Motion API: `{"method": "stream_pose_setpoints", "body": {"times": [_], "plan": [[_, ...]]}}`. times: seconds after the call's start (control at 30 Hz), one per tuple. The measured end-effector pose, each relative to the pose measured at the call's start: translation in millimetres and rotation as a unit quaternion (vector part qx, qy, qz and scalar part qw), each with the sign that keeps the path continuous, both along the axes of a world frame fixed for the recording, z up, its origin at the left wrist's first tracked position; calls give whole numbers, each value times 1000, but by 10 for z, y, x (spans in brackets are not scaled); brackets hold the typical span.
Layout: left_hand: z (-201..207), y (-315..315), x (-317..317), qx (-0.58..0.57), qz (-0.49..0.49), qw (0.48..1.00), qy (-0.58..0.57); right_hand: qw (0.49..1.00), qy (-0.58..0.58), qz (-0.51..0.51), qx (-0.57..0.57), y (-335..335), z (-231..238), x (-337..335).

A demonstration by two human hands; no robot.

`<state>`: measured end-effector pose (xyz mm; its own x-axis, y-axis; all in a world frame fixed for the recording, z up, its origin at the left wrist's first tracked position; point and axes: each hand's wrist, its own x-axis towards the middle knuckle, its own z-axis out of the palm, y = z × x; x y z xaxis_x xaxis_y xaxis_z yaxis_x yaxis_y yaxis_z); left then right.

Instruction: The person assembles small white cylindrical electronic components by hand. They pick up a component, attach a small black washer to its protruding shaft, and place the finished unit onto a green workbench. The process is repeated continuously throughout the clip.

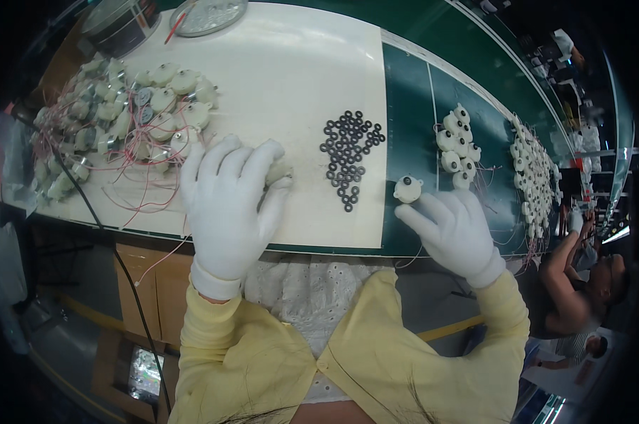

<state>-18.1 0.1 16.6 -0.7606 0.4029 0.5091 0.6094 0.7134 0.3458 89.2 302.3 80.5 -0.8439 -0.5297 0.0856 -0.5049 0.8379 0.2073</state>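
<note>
My left hand, in a white glove, is closed at the white sheet with a cream-coloured small motor between thumb and forefinger, mostly hidden by the fingers. Beside its fingertips spreads a heap of similar motors with pink and red wires. My right hand, also gloved, lies over the green mat with fingers spread. Just past its fingertips sits a single cream motor with a black ring on it; whether the fingers touch it I cannot tell. Between the hands lie many loose black rings.
A cluster of ringed motors stands beyond my right hand, and a larger group lies farther right. At the back left are a dark tub and a round clear dish with a red stick. Another person is at the right.
</note>
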Motion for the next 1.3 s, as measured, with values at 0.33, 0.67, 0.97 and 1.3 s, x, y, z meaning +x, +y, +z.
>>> {"method": "stream_pose_setpoints", "body": {"times": [0.33, 0.67, 0.97, 1.3], "plan": [[-22, 27, -10, -34, 16, 999, 21, 973, 45, -177, -143, -106, 175, 20], [-48, 32, 11, -70, 33, 996, 36, 950, -25, -192, -245, 217, 83, 114], [-82, -9, -10, -60, 9, 998, 31, 931, -27, -297, -212, 1549, 307, -235], [-67, -119, 53, 36, 14, 994, 101, 938, -66, -251, -232, 1677, 103, -410]]}}
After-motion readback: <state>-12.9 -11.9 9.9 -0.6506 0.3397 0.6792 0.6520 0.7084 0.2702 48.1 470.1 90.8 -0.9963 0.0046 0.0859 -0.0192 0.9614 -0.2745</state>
